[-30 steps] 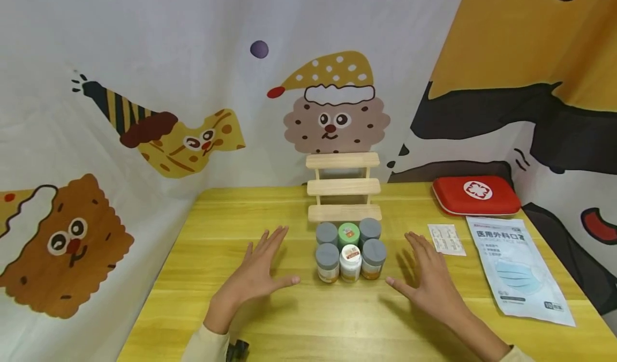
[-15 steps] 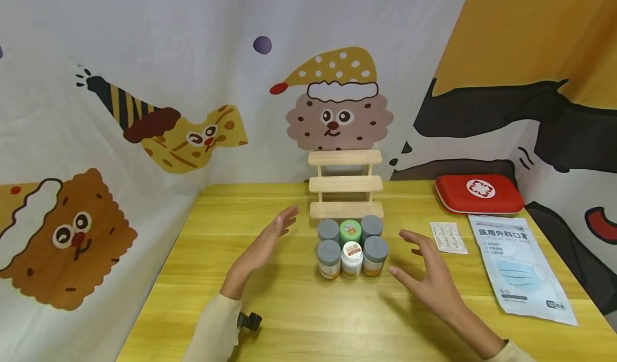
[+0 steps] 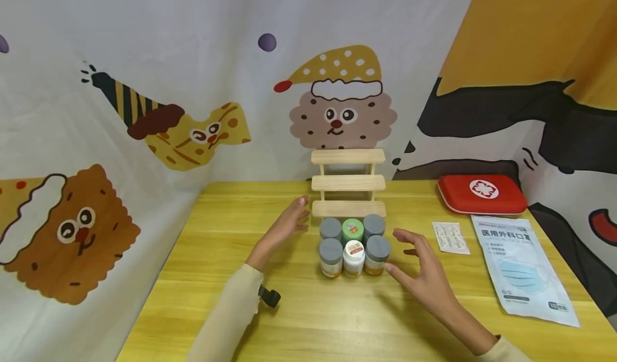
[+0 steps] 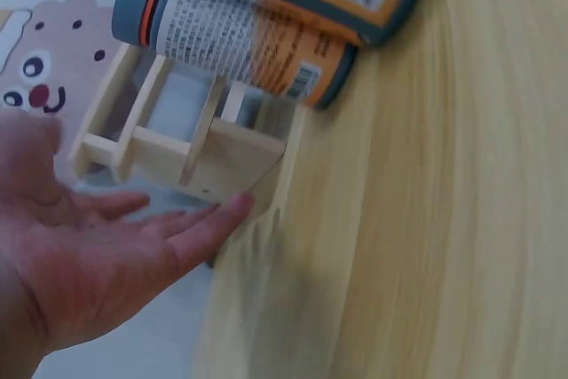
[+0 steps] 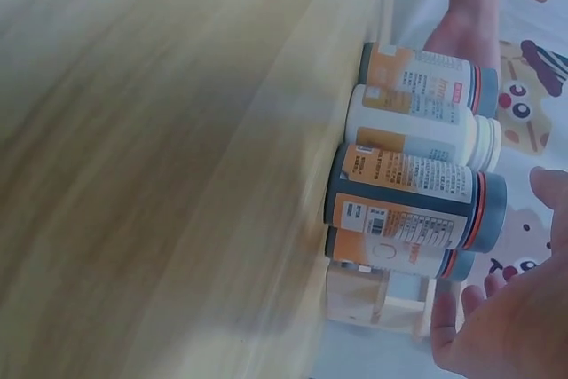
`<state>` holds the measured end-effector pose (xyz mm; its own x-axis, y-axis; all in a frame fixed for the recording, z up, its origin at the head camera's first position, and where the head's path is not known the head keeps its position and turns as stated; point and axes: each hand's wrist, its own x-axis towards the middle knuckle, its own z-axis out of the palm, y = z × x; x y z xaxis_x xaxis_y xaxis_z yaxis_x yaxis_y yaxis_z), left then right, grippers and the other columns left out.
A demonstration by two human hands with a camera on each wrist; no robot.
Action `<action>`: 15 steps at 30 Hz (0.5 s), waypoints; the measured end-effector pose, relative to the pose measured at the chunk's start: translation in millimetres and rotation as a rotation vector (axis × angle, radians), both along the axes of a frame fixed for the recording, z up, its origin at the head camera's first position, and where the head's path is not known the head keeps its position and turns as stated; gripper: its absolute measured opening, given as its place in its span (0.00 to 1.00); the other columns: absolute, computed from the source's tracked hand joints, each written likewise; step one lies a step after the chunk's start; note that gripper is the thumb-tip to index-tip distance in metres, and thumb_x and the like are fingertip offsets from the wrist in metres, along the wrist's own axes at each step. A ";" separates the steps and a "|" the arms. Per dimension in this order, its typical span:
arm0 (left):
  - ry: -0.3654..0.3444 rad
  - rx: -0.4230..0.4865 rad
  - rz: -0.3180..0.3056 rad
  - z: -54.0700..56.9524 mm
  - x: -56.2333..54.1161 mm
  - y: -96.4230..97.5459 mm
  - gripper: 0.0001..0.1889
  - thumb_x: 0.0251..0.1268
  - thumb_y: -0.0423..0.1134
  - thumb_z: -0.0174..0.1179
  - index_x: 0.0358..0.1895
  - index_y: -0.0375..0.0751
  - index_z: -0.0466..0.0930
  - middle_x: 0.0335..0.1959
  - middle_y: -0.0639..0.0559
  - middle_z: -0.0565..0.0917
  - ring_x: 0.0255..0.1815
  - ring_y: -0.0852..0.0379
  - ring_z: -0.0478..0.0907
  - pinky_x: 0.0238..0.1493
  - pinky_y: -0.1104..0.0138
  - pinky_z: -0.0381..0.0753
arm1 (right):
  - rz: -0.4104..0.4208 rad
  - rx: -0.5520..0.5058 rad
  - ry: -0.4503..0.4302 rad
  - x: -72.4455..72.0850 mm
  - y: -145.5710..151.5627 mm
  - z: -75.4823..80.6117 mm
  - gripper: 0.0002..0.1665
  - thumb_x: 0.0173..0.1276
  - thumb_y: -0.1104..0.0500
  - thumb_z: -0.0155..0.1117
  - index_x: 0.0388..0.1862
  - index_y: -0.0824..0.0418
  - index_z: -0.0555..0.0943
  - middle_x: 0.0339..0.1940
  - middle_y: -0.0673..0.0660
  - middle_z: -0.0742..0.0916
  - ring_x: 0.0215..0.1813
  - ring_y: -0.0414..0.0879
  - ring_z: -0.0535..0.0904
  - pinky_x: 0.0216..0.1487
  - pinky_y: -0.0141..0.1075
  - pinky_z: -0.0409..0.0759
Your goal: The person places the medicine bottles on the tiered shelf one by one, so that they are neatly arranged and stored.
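Several bottles stand upright in two close rows on the table: a white bottle (image 3: 354,260) at front centre, a green-lidded bottle (image 3: 353,229) behind it, and grey-lidded bottles (image 3: 331,263) at the sides. My left hand (image 3: 284,224) is raised left of the back row, fingers toward the rack, holding nothing. On the other side, my right hand (image 3: 426,273) hovers beside the front right bottle (image 3: 377,255), thumb and fingers spread apart with nothing between them. Behind the bottles is a three-step wooden rack (image 3: 349,182). The left wrist view shows the left hand (image 4: 106,264) beside the rack (image 4: 204,153).
At the right of the wooden table (image 3: 299,319) lie a small white packet (image 3: 450,238), a face mask pack (image 3: 523,271) and a red first-aid case (image 3: 482,193). A cartoon-printed cloth (image 3: 217,30) hangs behind the table.
My left hand has turned and moved forward and right, closer to the rack and the back bottles. The right hand stays near the front right bottle, its fingers slightly more bent.
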<state>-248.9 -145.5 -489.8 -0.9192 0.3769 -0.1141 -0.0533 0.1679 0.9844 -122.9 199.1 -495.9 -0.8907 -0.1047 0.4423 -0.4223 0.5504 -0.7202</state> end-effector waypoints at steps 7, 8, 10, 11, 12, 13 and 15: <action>-0.241 0.195 0.168 -9.1 -16.1 11.6 0.36 0.85 0.53 0.54 0.84 0.40 0.53 0.82 0.36 0.63 0.79 0.35 0.69 0.75 0.42 0.80 | 0.013 -0.010 0.006 -0.9 -5.8 4.1 0.48 0.57 0.62 0.86 0.75 0.51 0.74 0.68 0.54 0.83 0.67 0.34 0.73 0.60 0.18 0.77; -0.261 0.213 0.187 -10.9 -18.3 12.1 0.35 0.84 0.52 0.55 0.83 0.40 0.56 0.80 0.36 0.66 0.77 0.36 0.72 0.74 0.44 0.81 | 0.014 -0.007 0.010 -1.4 -6.4 3.8 0.48 0.56 0.63 0.86 0.75 0.53 0.74 0.67 0.54 0.83 0.66 0.34 0.73 0.59 0.18 0.77; -0.293 0.247 0.224 -13.9 -21.9 13.0 0.31 0.84 0.48 0.57 0.80 0.38 0.62 0.76 0.35 0.72 0.72 0.37 0.77 0.73 0.46 0.82 | 0.016 0.003 0.017 -2.7 -7.7 3.1 0.47 0.56 0.64 0.86 0.74 0.57 0.74 0.66 0.55 0.83 0.65 0.38 0.75 0.59 0.19 0.78; -0.301 0.262 0.237 -15.3 -22.9 13.1 0.29 0.84 0.46 0.57 0.78 0.36 0.65 0.73 0.34 0.74 0.69 0.38 0.80 0.73 0.46 0.82 | 0.017 0.008 0.018 -3.6 -8.2 2.4 0.47 0.56 0.64 0.86 0.74 0.58 0.74 0.66 0.55 0.83 0.65 0.40 0.75 0.59 0.19 0.78; -0.305 0.273 0.248 -16.9 -23.8 13.1 0.27 0.83 0.44 0.58 0.76 0.35 0.67 0.72 0.34 0.76 0.67 0.40 0.81 0.73 0.47 0.83 | 0.017 0.015 0.018 -4.5 -8.8 1.6 0.47 0.56 0.64 0.86 0.74 0.60 0.74 0.66 0.56 0.83 0.64 0.42 0.76 0.58 0.19 0.79; -0.307 0.278 0.258 -18.3 -24.2 13.1 0.26 0.83 0.42 0.58 0.74 0.33 0.69 0.70 0.34 0.78 0.64 0.42 0.83 0.73 0.48 0.83 | 0.016 0.020 0.016 -5.3 -9.4 0.9 0.47 0.56 0.64 0.86 0.74 0.60 0.74 0.66 0.56 0.83 0.63 0.45 0.76 0.58 0.19 0.79; -0.309 0.278 0.274 -20.8 -24.7 12.8 0.23 0.82 0.39 0.60 0.71 0.30 0.73 0.65 0.36 0.82 0.60 0.46 0.86 0.72 0.50 0.84 | 0.013 0.032 0.003 -6.9 -10.4 -0.3 0.47 0.57 0.64 0.86 0.74 0.59 0.74 0.66 0.56 0.83 0.62 0.48 0.77 0.57 0.20 0.79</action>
<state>-273.7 -132.7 -510.7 -0.9278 0.1807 -0.3264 -0.3552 -0.1599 0.9210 -129.8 188.7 -496.2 -0.8878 -0.1299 0.4415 -0.4316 0.5678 -0.7009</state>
